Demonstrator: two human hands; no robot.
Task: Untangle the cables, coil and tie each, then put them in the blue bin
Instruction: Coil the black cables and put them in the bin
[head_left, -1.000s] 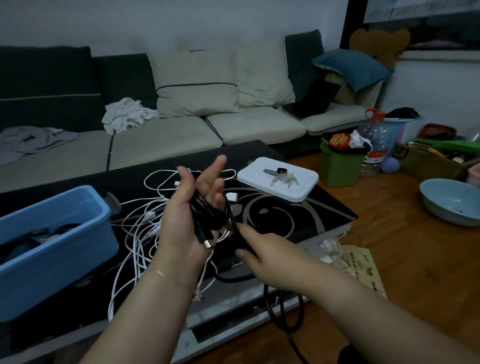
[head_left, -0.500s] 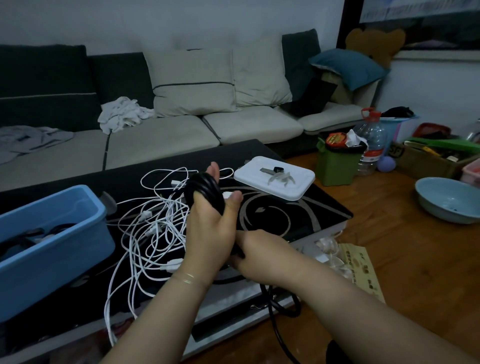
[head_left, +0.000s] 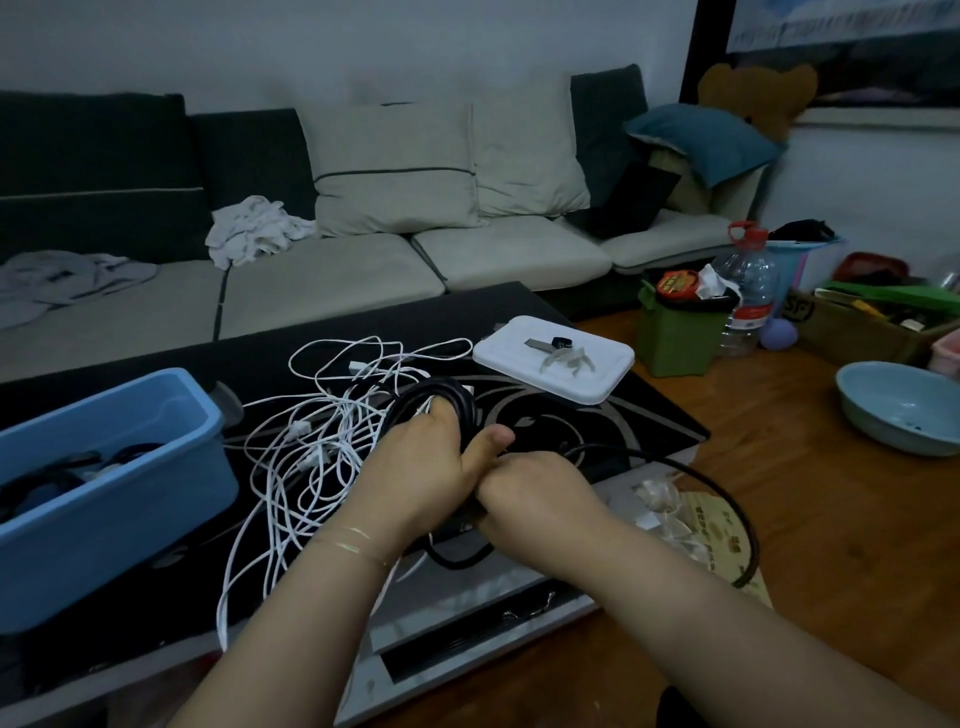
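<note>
Two hands over a glossy black coffee table (head_left: 597, 415) with a pale swirl pattern. Left hand (head_left: 415, 467) curled round a coiled black cable (head_left: 447, 400), right hand (head_left: 540, 493) pinching its loose run just beside. White cables (head_left: 311, 436) tangled on the tabletop between coil and blue bin (head_left: 104, 499) at left. White lid (head_left: 556, 358) beyond. Grey sofa (head_left: 332, 280) behind, wooden floor (head_left: 805, 493) to the right.

One blue bin (head_left: 114, 499) sits at the table's left edge, and one white lid (head_left: 556, 364) lies near its far right corner. One black cable (head_left: 436, 402) is coiled; the tangled white cables (head_left: 311, 441) cannot be counted.
</note>
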